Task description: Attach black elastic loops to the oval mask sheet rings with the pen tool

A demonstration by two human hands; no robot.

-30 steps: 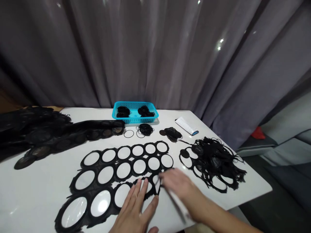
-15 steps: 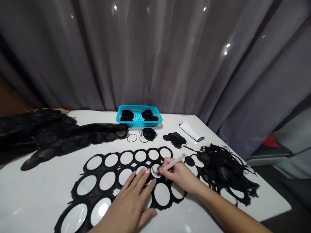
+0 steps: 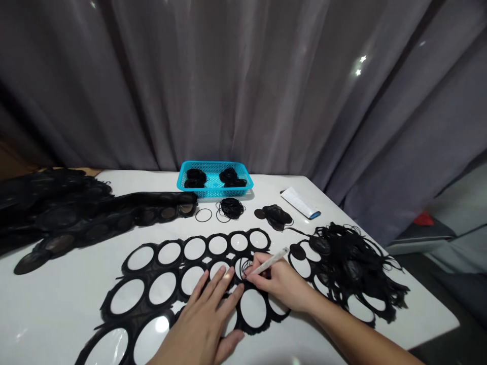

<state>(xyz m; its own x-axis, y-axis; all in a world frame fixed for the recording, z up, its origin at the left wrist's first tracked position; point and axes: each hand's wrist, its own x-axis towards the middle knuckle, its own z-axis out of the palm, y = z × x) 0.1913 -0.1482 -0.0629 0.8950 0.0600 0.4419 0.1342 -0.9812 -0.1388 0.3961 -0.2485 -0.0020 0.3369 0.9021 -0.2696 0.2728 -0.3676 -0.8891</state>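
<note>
A black sheet (image 3: pixel 147 305) with rows of large round openings lies flat on the white table. My left hand (image 3: pixel 207 314) is spread palm down on it, fingers apart, holding nothing. Just to its right, my right hand (image 3: pixel 283 281) grips a slim white pen-shaped tool (image 3: pixel 274 258), which tilts up to the right. The tool's tip is hidden by my fingers at one opening in the middle row. Thin black strands (image 3: pixel 244 264) curve in that opening beside my fingertips. I cannot make out whether the fingers also pinch a strand.
Behind the sheet stands a blue basket (image 3: pixel 215 193) holding black bundles. Before it lie thin black rings (image 3: pixel 231 208) and dark discs (image 3: pixel 277 217). A white-and-blue packet (image 3: pixel 300 203) is further right. Tangled black scraps (image 3: pixel 357 268) cover the right side; black material (image 3: pixel 57 203) is heaped left.
The view has shifted slightly. My right fingers have moved a little at the same opening, where more thin black strands now show. My left hand stays flat on the sheet.
</note>
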